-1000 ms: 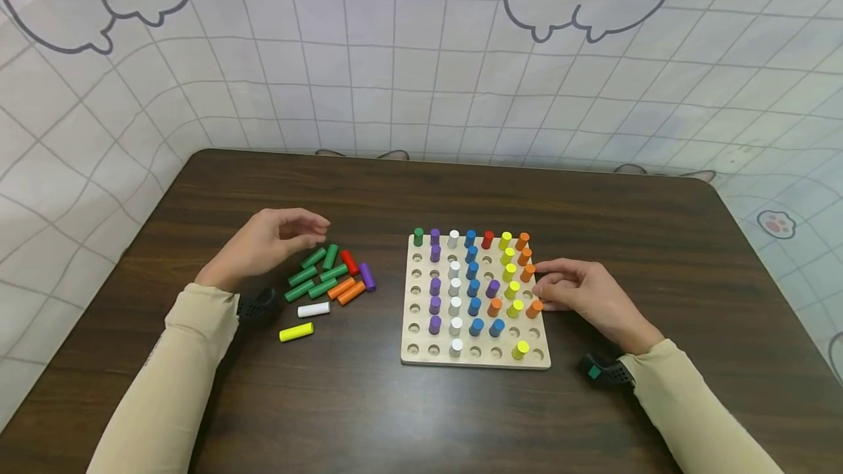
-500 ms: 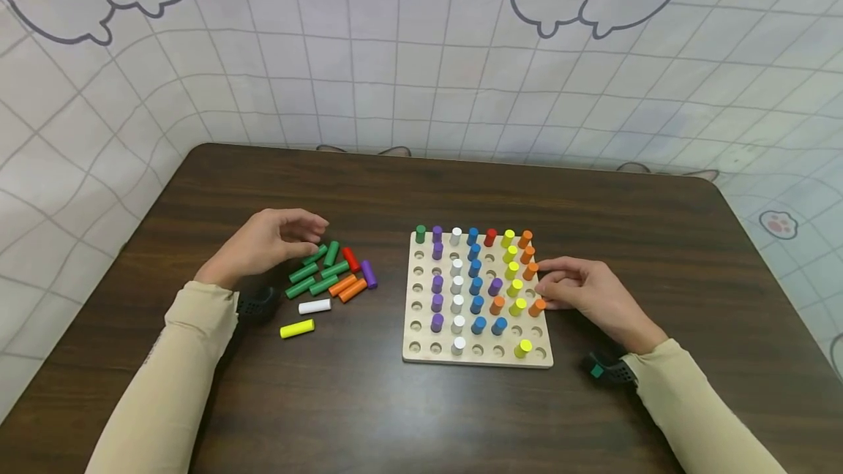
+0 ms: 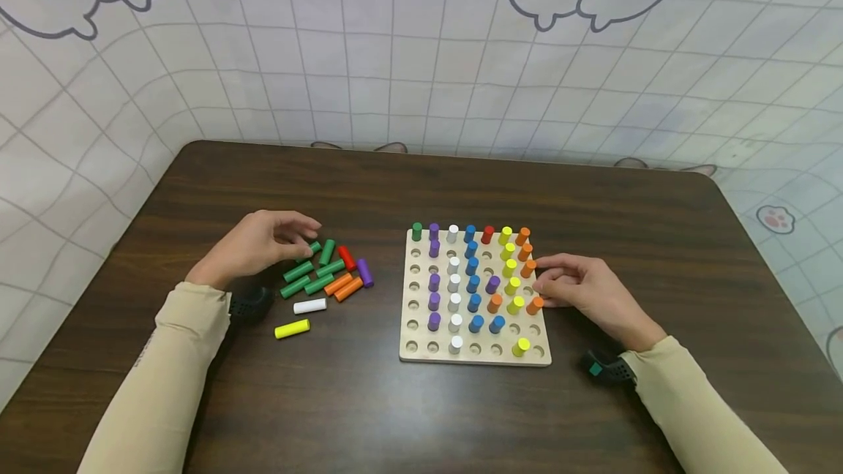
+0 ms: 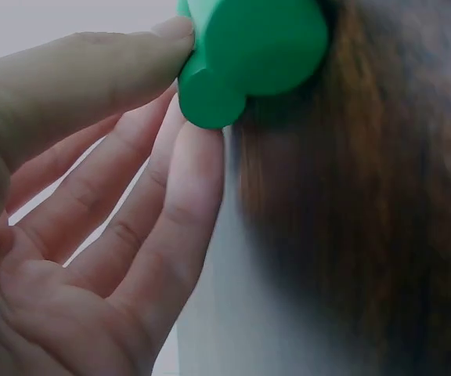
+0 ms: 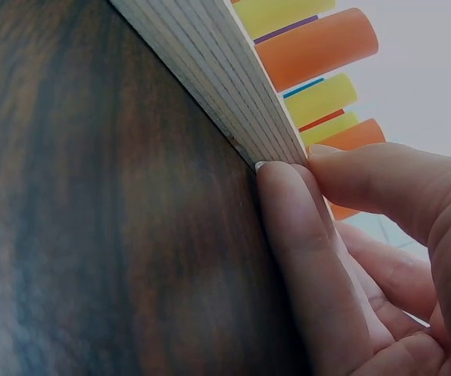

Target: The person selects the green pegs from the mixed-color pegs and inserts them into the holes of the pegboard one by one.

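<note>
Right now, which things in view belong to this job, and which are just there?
In use, apparently:
wooden pegboard
standing pegs
loose green pegs, orange pegs, red peg, purple peg, white peg, yellow peg

Just there:
patterned backdrop
black wristbands, worn
wood-grain table, underneath

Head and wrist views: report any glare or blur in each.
Head view: pale glare on the near part of the table; left wrist view: the table is smeared, the left hand clearer; right wrist view: the table blurs, bluish sheen at lower left, the right hand and board edge sharper.
</note>
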A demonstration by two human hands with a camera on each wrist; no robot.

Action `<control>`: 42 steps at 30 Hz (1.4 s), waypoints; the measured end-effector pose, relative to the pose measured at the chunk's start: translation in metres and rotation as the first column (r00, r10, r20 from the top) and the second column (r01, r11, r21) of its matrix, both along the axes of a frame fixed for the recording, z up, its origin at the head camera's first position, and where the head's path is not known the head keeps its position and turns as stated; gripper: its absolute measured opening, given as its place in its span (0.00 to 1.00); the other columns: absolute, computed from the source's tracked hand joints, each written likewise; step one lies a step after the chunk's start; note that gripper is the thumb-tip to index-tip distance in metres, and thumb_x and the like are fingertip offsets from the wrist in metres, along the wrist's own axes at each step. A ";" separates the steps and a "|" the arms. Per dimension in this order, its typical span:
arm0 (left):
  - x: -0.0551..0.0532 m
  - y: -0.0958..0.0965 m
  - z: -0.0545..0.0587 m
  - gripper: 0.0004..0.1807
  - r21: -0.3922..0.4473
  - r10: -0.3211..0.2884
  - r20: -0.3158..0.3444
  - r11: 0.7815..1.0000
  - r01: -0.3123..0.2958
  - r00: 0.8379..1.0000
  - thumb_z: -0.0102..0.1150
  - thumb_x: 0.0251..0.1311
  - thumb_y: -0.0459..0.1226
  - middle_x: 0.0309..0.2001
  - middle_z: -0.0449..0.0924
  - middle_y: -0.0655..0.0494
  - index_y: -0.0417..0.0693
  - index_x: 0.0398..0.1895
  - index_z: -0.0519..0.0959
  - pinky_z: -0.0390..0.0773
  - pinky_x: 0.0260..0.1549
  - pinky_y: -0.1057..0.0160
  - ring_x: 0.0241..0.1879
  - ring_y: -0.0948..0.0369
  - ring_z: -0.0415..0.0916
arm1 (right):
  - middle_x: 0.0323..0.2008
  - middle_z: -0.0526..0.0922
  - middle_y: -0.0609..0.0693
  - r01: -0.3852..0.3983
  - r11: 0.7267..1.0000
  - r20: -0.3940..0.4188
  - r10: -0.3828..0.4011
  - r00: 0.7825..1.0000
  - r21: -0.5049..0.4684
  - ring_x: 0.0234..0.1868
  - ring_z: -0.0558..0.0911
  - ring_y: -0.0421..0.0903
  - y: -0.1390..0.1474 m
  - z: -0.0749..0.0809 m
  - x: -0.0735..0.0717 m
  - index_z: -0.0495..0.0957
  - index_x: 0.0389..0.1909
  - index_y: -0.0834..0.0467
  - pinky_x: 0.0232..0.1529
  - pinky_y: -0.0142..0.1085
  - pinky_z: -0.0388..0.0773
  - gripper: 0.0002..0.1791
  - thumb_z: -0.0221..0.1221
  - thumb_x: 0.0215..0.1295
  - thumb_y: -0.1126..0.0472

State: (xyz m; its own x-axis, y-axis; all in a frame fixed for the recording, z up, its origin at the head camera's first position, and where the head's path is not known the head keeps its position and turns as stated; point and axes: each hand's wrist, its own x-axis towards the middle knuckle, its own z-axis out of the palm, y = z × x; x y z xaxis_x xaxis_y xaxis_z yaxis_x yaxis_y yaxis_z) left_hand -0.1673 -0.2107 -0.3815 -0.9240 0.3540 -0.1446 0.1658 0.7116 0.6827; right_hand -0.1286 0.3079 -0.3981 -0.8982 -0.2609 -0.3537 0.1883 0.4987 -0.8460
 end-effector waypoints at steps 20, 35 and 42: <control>0.004 -0.003 0.000 0.24 -0.077 0.025 0.004 0.997 -0.025 1.000 0.71 0.64 0.38 0.47 0.88 0.50 0.45 0.63 0.80 0.84 0.48 0.53 0.45 0.57 0.84 | 0.47 0.89 0.54 0.001 1.000 0.008 -0.001 1.000 0.002 0.43 0.89 0.38 -0.002 -0.001 -0.001 0.72 0.69 0.62 0.47 0.33 0.88 0.34 0.68 0.68 0.51; 0.003 0.000 0.004 0.23 -0.102 -0.001 -0.002 0.995 0.000 1.000 0.69 0.64 0.34 0.45 0.88 0.50 0.42 0.62 0.80 0.82 0.42 0.61 0.39 0.60 0.83 | 0.47 0.89 0.54 -0.001 1.000 -0.003 0.001 1.000 -0.012 0.43 0.89 0.38 0.000 0.000 -0.001 0.71 0.69 0.62 0.47 0.33 0.88 0.33 0.68 0.69 0.53; 0.003 0.001 0.006 0.22 -0.106 -0.002 -0.023 0.994 0.000 1.000 0.69 0.64 0.34 0.45 0.88 0.50 0.42 0.62 0.81 0.84 0.43 0.58 0.40 0.60 0.85 | 0.48 0.89 0.54 0.002 1.000 0.001 -0.002 1.000 -0.021 0.44 0.89 0.37 0.001 -0.001 -0.001 0.71 0.69 0.62 0.48 0.33 0.88 0.32 0.67 0.69 0.54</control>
